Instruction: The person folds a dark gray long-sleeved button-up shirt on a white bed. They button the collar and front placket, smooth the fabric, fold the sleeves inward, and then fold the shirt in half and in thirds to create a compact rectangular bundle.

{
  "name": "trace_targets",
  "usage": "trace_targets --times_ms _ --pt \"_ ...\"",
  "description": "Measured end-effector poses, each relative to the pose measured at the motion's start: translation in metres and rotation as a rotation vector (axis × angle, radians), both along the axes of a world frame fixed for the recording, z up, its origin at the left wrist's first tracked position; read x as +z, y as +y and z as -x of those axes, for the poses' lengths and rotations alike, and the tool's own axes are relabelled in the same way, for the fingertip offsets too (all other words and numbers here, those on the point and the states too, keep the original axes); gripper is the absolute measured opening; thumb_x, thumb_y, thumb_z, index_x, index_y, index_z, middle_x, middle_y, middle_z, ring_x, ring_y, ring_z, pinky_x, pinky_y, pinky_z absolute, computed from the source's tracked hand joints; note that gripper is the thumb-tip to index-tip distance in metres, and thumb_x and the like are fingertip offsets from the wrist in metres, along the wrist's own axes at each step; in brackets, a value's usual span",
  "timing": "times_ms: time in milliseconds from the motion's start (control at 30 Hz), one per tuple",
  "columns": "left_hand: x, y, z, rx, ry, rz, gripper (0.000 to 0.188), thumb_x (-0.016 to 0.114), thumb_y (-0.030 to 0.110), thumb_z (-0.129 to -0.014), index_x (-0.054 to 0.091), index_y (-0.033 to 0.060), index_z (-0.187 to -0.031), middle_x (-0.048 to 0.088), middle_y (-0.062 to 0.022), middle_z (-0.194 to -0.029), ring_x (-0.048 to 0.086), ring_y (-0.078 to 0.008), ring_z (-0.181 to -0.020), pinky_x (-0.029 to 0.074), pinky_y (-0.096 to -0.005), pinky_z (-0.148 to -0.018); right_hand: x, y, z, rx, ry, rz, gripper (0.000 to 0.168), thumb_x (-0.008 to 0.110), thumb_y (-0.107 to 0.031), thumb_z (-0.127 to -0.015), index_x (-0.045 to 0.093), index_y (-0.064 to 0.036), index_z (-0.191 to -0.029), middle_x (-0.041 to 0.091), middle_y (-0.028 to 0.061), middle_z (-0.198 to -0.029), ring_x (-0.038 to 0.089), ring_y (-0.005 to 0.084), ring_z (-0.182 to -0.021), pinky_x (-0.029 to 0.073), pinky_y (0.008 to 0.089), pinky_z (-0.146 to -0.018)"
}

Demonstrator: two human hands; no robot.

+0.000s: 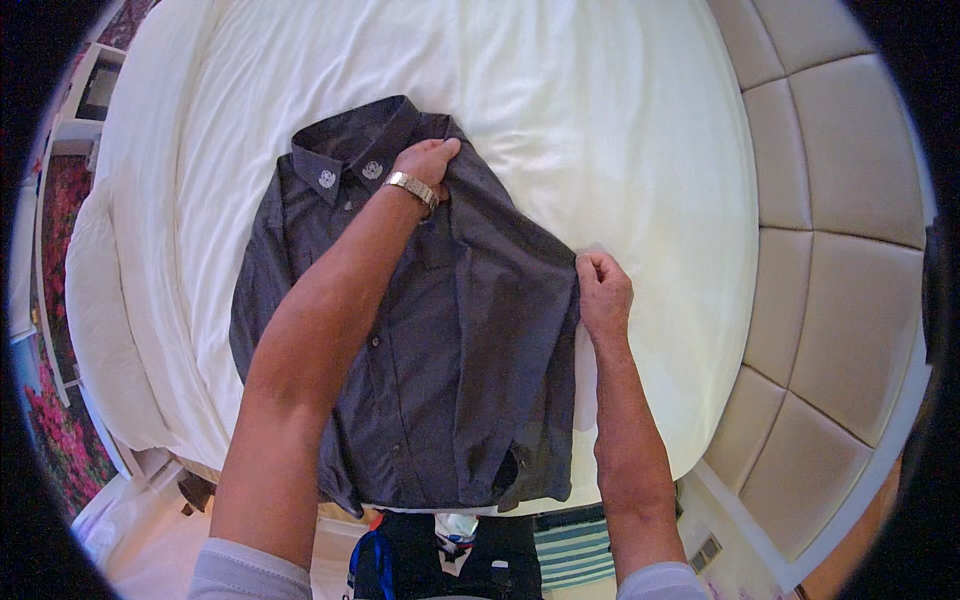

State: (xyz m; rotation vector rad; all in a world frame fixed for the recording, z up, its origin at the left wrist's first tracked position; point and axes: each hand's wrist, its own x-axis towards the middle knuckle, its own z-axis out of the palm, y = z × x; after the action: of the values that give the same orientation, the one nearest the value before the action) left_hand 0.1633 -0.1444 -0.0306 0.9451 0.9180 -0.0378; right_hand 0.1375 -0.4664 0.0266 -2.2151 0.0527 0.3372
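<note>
A dark grey button-front shirt point(420, 300) lies face up across the bed, its collar pointing away from me. Pale emblems mark both collar points. My left hand point(426, 165), with a metal-banded watch point(412, 189) on its wrist, pinches the fabric at the shoulder on the right side. Out at the bend of the same side's sleeve point(502, 322), my right hand point(604, 291) grips the cloth edge between thumb and fingers. That sleeve folds down over the shirt front, its cuff point(487, 480) near the hem. My left forearm hides part of the button placket.
White bedding point(600, 112) spreads under and around the shirt. A padded beige headboard point(840, 300) rises at the right. Rolled white bedding point(112, 322) runs along the left side. Below the near edge are a striped cloth point(574, 551) and the floor point(157, 547).
</note>
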Motion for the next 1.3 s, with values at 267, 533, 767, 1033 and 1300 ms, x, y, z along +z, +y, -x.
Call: trace_targets --times_ms 267,533,767,1033,1300 --pt "0.021 -0.022 0.003 -0.054 -0.037 -0.100 0.022 0.071 0.023 -0.096 0.070 0.0060 -0.109 0.073 -0.0024 -0.088 0.066 -0.0172 -0.065 0.053 -0.0342 -0.054 -0.012 -0.009 -0.002 -0.010 -0.034 0.044 0.023 0.068 -0.026 -0.094 0.070 -0.003 -0.092 0.072 0.0108 -0.080 0.068 0.0211 -0.074 0.053 0.0362 -0.073" --pt "0.066 -0.064 0.062 -0.083 0.006 -0.854 0.045 0.075 0.022 -0.093 0.061 -0.0036 -0.126 0.071 -0.0093 -0.111 0.067 -0.0174 -0.099 0.056 -0.0307 -0.087 -0.018 -0.010 -0.003 0.046 -0.104 0.143 0.029 0.068 -0.032 -0.093 0.070 -0.003 -0.090 0.070 0.0135 -0.081 0.069 0.0275 -0.076 0.053 0.0404 -0.075" --pt "0.108 -0.146 0.255 -0.172 0.043 -0.721 0.027 0.068 0.019 -0.098 0.066 0.0005 -0.118 0.070 -0.0058 -0.104 0.065 -0.0128 -0.093 0.053 -0.0287 -0.083 -0.002 -0.027 0.009 -0.085 -0.002 -0.108 0.040 0.071 -0.034 -0.091 0.069 0.001 -0.110 0.074 0.0140 -0.100 0.070 0.0229 -0.092 0.054 0.0351 -0.084" --pt "0.089 -0.253 0.421 -0.239 0.247 -0.349 0.036 0.073 0.019 -0.096 0.062 -0.0015 -0.124 0.071 -0.0070 -0.105 0.066 -0.0138 -0.091 0.054 -0.0308 -0.081 0.066 -0.090 0.137 -0.141 0.138 0.072 0.025 0.067 -0.026 -0.097 0.068 -0.001 -0.100 0.069 0.0081 -0.087 0.063 0.0160 -0.080 0.052 0.0335 -0.076" --pt "0.072 -0.265 0.427 -0.379 0.088 -0.124 0.025 0.065 0.025 -0.100 0.069 0.0023 -0.109 0.069 0.0024 -0.093 0.059 -0.0088 -0.082 0.050 -0.0311 -0.073 0.043 -0.147 0.329 -0.109 0.268 0.067 0.036 0.073 -0.027 -0.094 0.065 -0.001 -0.117 0.071 0.0063 -0.092 0.065 0.0143 -0.078 0.055 0.0294 -0.076"
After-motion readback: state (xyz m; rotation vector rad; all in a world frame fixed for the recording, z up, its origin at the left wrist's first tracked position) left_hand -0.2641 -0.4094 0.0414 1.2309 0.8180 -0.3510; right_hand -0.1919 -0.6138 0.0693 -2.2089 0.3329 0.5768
